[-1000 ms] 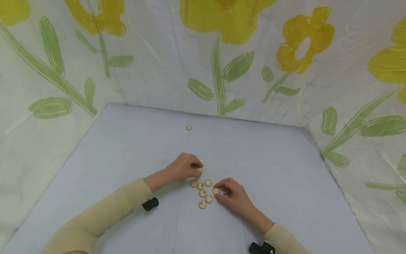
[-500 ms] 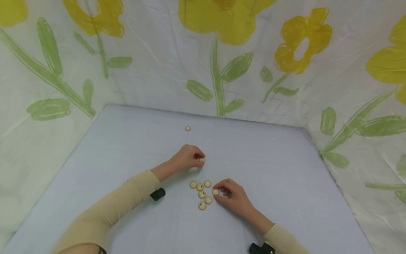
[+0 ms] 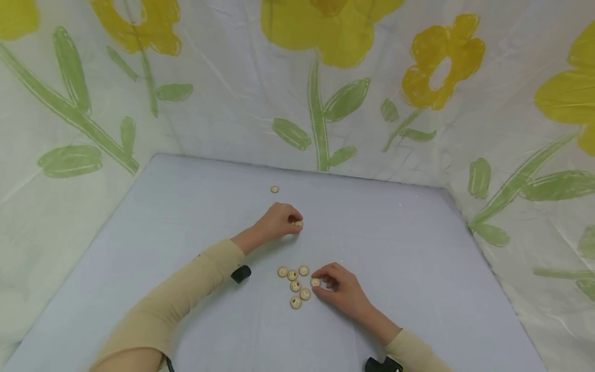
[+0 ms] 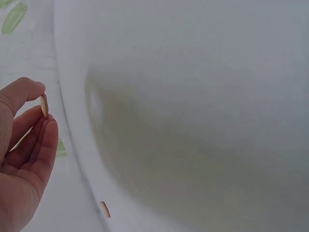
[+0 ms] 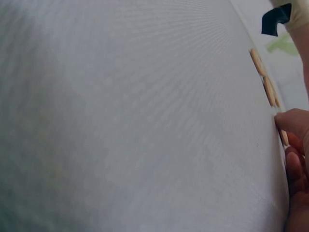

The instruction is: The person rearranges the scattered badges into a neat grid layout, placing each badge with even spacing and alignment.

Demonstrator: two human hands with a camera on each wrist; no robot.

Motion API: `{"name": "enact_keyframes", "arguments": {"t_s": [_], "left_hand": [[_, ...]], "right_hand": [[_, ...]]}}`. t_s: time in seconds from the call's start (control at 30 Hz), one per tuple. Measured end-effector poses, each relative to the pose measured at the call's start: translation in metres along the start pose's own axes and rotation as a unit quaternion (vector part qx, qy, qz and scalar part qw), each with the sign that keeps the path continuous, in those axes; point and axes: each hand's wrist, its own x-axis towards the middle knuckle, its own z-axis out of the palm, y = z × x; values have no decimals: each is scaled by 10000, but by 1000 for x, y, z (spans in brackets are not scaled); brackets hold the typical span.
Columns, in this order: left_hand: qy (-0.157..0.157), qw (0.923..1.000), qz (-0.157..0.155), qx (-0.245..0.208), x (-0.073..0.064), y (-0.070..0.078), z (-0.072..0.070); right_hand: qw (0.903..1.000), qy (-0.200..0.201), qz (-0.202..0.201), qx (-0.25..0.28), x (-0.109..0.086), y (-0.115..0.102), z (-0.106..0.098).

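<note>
My left hand (image 3: pixel 277 222) pinches a small round wooden disc (image 3: pixel 299 223) between thumb and fingers, above the middle of the table. In the left wrist view this disc (image 4: pixel 44 106) shows edge-on, with the thumb on one side and fingertips on the other. Lower right, my right hand (image 3: pixel 343 290) rests on the table and holds another wooden disc (image 3: pixel 315 282) by its edges, thumb on the near side. Just left of it lie several similar discs, among them one with a dark mark (image 3: pixel 296 302) and one (image 3: pixel 282 271) at the group's left end.
A single wooden disc (image 3: pixel 275 189) lies near the far edge of the pale table (image 3: pixel 395 237). Behind the table hangs a white sheet (image 3: pixel 232 103) with painted yellow flowers. Black wrist cameras sit under both sleeves.
The left hand has carried its disc away from the group, toward the back of the table and slightly right. My right hand and the discs on the table stay where they were.
</note>
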Motion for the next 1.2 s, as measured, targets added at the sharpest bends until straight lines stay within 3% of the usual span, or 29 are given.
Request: {"name": "enact_keyframes", "arguments": {"t_s": [0.27, 0.5, 1.03, 1.2], "left_hand": [[165, 9998, -68, 15, 13, -3, 2], [159, 9996, -211, 36, 25, -7, 6], [731, 9967, -290, 222, 49, -27, 18], [773, 9961, -324, 271, 56, -33, 18]], "right_hand": [[9999, -31, 116, -41, 0, 1, -1], [9997, 141, -172, -58, -1, 4, 1], [9996, 129, -243, -67, -1, 4, 1], [9992, 189, -364, -23, 0, 3, 1]]}}
